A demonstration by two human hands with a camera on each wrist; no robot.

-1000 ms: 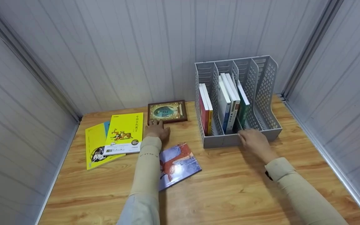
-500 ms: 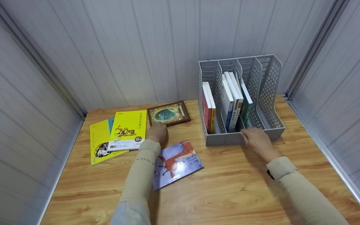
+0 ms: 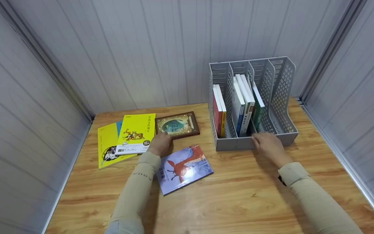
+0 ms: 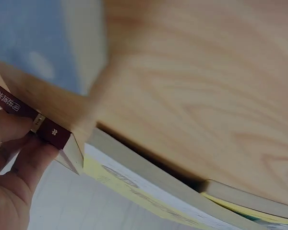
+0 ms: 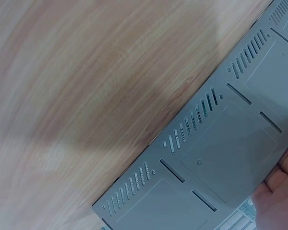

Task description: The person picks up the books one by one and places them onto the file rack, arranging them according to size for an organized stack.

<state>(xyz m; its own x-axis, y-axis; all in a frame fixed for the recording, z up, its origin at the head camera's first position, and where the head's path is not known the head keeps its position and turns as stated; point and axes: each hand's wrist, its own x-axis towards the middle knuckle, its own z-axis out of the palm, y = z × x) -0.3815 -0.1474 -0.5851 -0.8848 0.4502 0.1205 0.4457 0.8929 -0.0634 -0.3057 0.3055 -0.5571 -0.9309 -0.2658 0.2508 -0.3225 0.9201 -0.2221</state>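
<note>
My left hand (image 3: 160, 143) pinches the near left corner of a brown-bordered book (image 3: 182, 123) with a teal oval on its cover. Up close in the left wrist view, thumb and fingers (image 4: 36, 163) hold its dark red spine (image 4: 55, 133). My right hand (image 3: 268, 147) grips the front lip of a grey desktop file rack (image 3: 230, 144), its fingertips over the edge. Several books stand in the rack: a red and a yellow one (image 3: 218, 112) in the left slot, white ones (image 3: 243, 104) in the second, a green one (image 3: 258, 109) in the third.
Left of the brown book, two yellow books (image 3: 138, 126) overlap, a blue one peeking out between them. A purple book with a red deer (image 3: 187, 169) lies in front, beside my left forearm. Panelled walls (image 3: 154, 55) border the wooden table (image 3: 232, 195) at back and sides.
My left hand has gone from spread fingers at the brown book to pinching its corner, and the book has slid slightly toward me. My right hand stays on the rack; the head view shifted slightly.
</note>
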